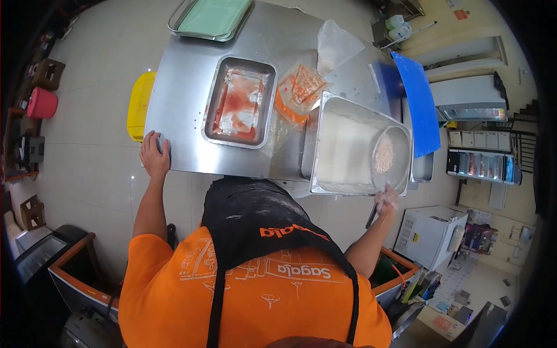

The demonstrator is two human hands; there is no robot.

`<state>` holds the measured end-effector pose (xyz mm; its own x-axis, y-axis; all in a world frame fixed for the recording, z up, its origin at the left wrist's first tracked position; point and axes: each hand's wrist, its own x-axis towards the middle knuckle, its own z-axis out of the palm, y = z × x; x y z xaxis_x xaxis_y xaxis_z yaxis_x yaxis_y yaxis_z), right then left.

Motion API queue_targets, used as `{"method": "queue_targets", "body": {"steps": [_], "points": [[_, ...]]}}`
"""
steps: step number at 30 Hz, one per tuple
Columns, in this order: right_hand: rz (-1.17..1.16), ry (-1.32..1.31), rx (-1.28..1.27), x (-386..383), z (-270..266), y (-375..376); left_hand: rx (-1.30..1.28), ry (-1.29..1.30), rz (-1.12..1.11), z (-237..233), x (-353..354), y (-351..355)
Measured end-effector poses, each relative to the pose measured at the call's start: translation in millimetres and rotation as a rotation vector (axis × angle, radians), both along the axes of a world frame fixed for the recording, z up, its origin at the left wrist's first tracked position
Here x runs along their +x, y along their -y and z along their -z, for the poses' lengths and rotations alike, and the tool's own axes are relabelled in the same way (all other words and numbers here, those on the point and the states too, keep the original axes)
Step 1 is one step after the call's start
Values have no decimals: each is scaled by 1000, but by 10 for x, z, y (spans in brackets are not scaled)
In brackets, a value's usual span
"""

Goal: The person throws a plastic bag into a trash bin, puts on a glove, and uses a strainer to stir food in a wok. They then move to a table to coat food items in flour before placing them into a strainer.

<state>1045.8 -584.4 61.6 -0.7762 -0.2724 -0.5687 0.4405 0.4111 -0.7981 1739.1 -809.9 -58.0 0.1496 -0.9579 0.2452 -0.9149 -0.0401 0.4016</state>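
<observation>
My left hand [155, 154] rests on the near left corner of the steel table [183, 124], fingers stretched out and holding nothing. In a clear plastic glove, my right hand [387, 200] grips the dark handle of a round sieve [400, 165]. The sieve lies over the right end of a deep steel pan [316, 159], with pale pinkish crumbly pieces [383, 154] in it. White powder [342, 145] covers the pan's bottom. Left of the pan are clear plastic bags with orange contents [301, 87] and a shallower steel tray [209, 110] smeared with red liquid.
A green tray [209, 17] stands at the table's far left corner. Beyond the pan lies an empty-looking clear bag [336, 46]. A blue board [419, 104] borders the right side, and a yellow container [141, 104] sits past the left edge.
</observation>
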Motion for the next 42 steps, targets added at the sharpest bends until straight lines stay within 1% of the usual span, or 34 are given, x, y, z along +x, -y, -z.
{"method": "queue_targets", "body": {"steps": [1,2,5,8,11,14,16,18,20,23,26,29,32,35,38,39,40,41,42], "points": [[-89,-18,111,302,-284,143,-3,-1,-4,5,0,1],[-174,-35,224,476,-445,231,-4,-1,-6,4,-7,15],[-107,-89,299,234,-288,135,-12,-6,7,-1,-5,18],[-49,-40,186,187,-188,171,6,3,-5,-9,-2,20],[-349,-135,295,81,-175,107,9,-10,-12,-36,-25,22],[81,-7,-86,-205,204,10,8,-6,-12,-45,-30,26],[-75,-47,102,61,-54,121,19,-1,-21,-36,-22,17],[-113,-49,202,110,-137,116,19,3,-14,-33,-27,29],[-45,-12,212,-13,-78,53,10,9,-1,-29,-20,36],[33,-6,77,-37,28,57,-4,-8,-3,-18,-20,32],[-212,-37,249,201,-196,129,10,16,-7,-14,-19,37],[146,11,-43,15,37,89,7,8,-4,-8,-16,37],[-122,-3,167,12,-12,76,25,18,-7,0,-10,40],[-114,-48,257,16,-48,66,19,17,-4,4,-20,33],[14,-25,-112,-195,161,20,25,10,-6,1,-21,30],[-69,-38,19,-86,30,77,34,8,-10,-6,-20,16],[-153,-55,145,208,-282,238,37,5,-16,-9,-29,25],[-234,-71,271,365,-451,328,41,3,-19,-9,-41,36],[-185,-34,248,208,-358,267,25,-8,-24,-3,-59,32]]}}
